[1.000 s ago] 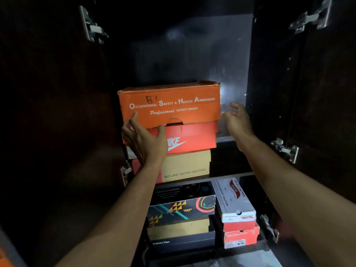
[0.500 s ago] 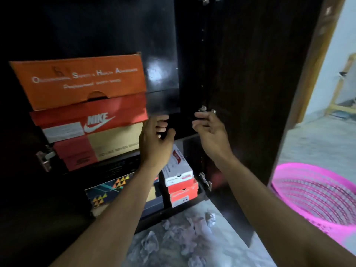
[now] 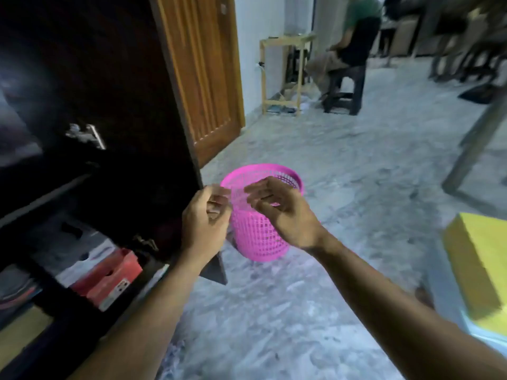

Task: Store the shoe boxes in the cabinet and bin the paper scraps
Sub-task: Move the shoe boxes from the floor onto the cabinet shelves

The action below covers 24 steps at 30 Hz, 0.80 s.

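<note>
A: What are the hands doing?

B: Both are hovering in front of the pink basket (image 3: 260, 229), which is standing upright on the grey floor (image 3: 356, 187) just beside the open dark cabinet door (image 3: 153, 133). The left hand (image 3: 204, 220) is showing loosely curled fingers, the right hand (image 3: 279, 209) half-spread ones. Neither is gripping anything visible, though blur is softening the fingertips.

A: And the shoe boxes?

B: A red box (image 3: 109, 278) is lying on the cabinet's lower shelf, with a white box (image 3: 82, 259) sitting just behind it. A yellow box (image 3: 477, 264) is sitting apart at the right edge.

A: Paper scraps?

B: Pale crumpled bits are showing on the floor near the bottom edge, too blurred to confirm
</note>
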Each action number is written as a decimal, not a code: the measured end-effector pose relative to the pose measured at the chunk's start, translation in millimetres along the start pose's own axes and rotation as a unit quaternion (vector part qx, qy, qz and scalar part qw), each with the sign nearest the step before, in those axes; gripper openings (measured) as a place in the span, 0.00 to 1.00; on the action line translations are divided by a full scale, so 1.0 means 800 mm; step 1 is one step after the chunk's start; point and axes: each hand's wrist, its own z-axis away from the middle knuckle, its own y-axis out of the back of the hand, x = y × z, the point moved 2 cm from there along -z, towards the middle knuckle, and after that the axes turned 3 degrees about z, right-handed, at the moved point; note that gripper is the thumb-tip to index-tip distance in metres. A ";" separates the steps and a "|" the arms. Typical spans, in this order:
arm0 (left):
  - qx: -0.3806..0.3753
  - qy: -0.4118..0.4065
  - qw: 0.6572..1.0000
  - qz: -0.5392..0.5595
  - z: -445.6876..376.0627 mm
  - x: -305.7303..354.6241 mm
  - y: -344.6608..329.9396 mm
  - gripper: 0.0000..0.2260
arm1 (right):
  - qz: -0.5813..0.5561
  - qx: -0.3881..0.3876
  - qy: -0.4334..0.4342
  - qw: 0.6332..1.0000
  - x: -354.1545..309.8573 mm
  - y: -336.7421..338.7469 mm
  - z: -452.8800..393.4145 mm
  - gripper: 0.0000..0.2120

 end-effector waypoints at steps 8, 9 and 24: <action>-0.221 0.042 0.972 0.070 0.084 0.029 -0.237 0.07 | 0.093 0.181 -0.168 0.965 0.114 0.195 0.172 0.10; -0.251 0.061 0.963 0.078 0.097 0.034 -0.266 0.06 | 0.103 0.206 -0.188 0.955 0.125 0.219 0.195 0.10; -0.519 0.339 0.776 0.115 0.253 0.098 -0.589 0.27 | 0.200 0.447 -0.523 0.698 0.264 0.478 0.395 0.37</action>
